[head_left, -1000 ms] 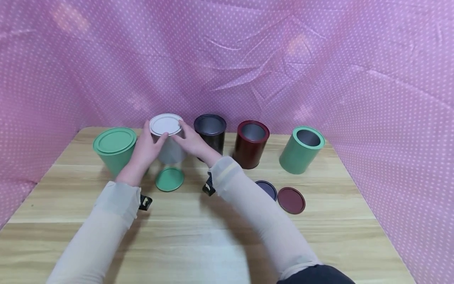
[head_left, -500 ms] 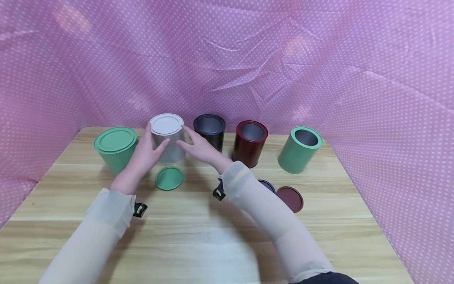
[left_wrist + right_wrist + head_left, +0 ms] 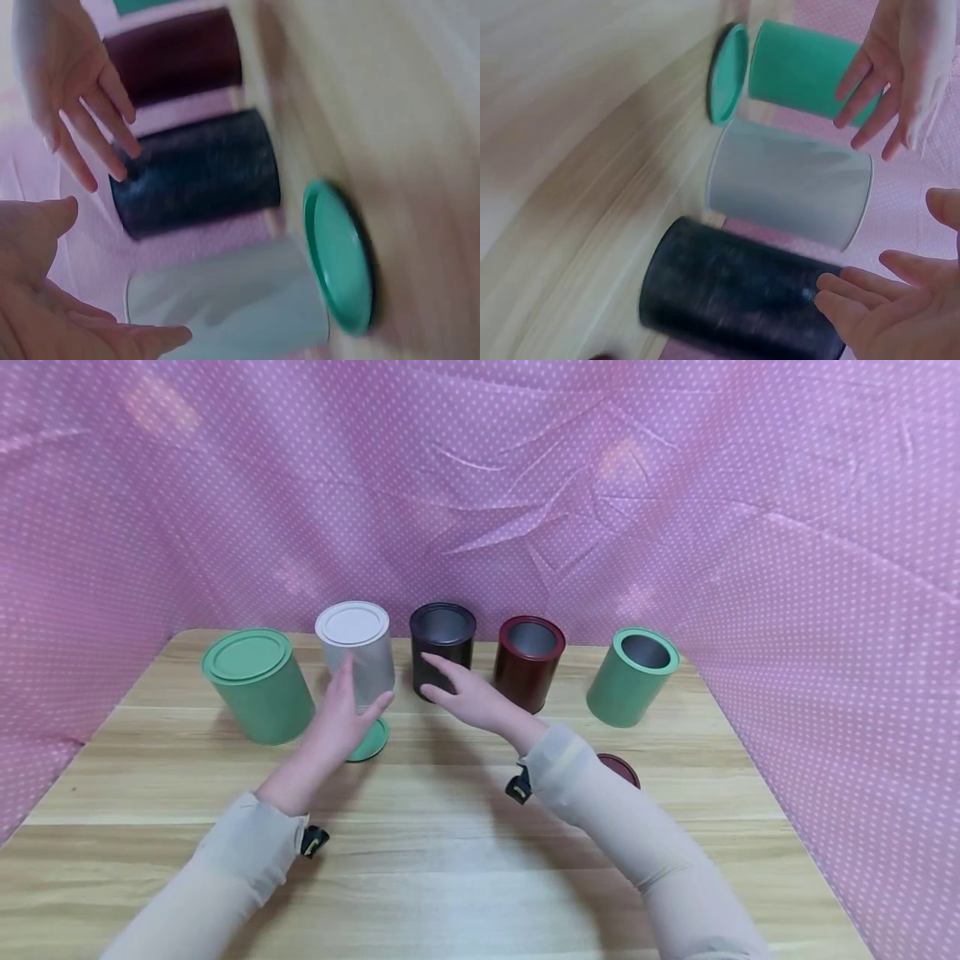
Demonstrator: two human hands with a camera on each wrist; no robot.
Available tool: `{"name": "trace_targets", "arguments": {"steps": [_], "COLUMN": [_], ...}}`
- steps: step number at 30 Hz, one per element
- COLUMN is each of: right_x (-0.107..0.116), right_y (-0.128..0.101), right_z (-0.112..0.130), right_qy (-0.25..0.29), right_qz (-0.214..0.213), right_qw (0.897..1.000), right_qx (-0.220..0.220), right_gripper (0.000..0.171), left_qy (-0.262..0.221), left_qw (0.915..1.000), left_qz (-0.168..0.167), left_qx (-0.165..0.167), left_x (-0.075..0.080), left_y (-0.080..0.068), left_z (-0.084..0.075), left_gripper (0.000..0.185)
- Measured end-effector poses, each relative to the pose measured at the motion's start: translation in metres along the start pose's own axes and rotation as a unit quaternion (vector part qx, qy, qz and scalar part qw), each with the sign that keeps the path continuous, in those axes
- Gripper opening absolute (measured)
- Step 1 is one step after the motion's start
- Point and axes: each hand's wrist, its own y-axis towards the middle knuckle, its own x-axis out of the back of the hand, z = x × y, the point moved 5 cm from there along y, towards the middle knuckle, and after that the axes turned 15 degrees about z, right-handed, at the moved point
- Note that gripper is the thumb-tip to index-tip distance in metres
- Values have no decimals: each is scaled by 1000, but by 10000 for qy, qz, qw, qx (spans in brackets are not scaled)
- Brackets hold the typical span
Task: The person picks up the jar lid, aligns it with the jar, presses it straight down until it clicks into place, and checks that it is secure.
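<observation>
Both hands are spread and hold nothing: the left hand [image 3: 341, 714] hovers just before the lidded white tin [image 3: 357, 649] at the back of the bench [image 3: 465, 860], the right hand [image 3: 468, 697] beside the open black tin [image 3: 442, 643]. A careless sweep might topple either upright tin. No labels or writing readable

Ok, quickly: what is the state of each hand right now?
Left hand: open, holding nothing, near the white tin.
Right hand: open, holding nothing.
</observation>
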Motion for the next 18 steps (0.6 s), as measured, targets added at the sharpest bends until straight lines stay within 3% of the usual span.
{"name": "trace_targets", "arguments": {"steps": [7, 11, 18], "right_x": [5, 8, 8], "right_y": [-31, -48, -79], "right_z": [-36, -58, -84], "right_qy": [-146, -118, -102], "right_qz": [-169, -311, -158], "right_qw": [9997, 9994, 9994], "right_qx": [-76, -116, -287], "right_gripper": [56, 56, 57], "left_qy": [226, 394, 848], "left_qw": [9993, 9979, 9920], "left_qz": [301, 441, 680], "left_qx": [-54, -266, -639], "left_x": [-29, -47, -81], "left_y": [-2, -2, 6], "left_z": [-7, -18, -40], "left_gripper": [91, 89, 87]}}
